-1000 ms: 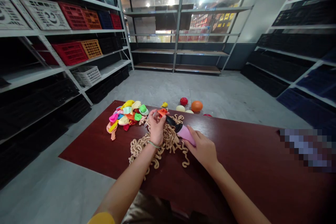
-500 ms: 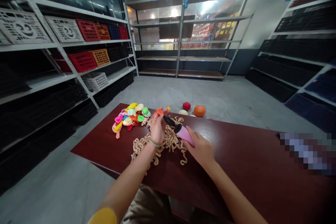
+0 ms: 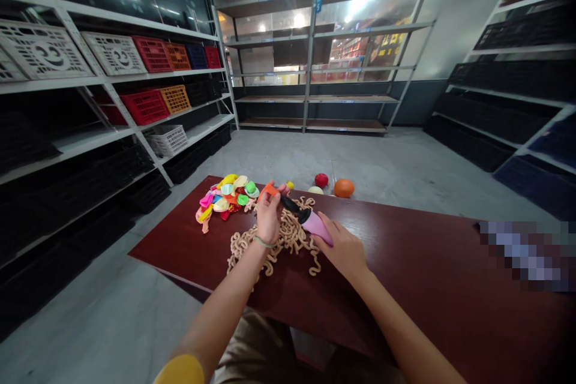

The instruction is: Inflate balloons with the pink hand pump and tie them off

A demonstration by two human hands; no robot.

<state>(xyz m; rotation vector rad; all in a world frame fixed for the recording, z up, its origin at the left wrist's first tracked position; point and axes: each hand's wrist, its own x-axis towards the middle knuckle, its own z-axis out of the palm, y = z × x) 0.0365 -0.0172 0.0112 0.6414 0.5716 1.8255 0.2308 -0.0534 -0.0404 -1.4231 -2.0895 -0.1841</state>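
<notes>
My left hand [image 3: 269, 219] has its fingers closed around an orange balloon [image 3: 270, 189], at the black nozzle end of a hand balloon pump [image 3: 317, 226]. Fingers partly hide where nozzle and balloon meet. My right hand [image 3: 344, 249] grips the pump's pink body, which points up and to the left. Beneath both hands lies a tangled heap of beige curly strands [image 3: 292, 234]. To the left of my left hand is a pile of limp balloons in many colours [image 3: 227, 197].
Past the far edge of the dark red table [image 3: 405, 264] are an inflated orange balloon [image 3: 344, 188] and a red one [image 3: 321, 180]. A blurred-out item [image 3: 522, 255] lies at the right. Shelves with crates [image 3: 146, 106] stand along the left.
The view has shifted slightly. My left hand and the orange balloon sit a little higher and farther left; both hands keep their holds.
</notes>
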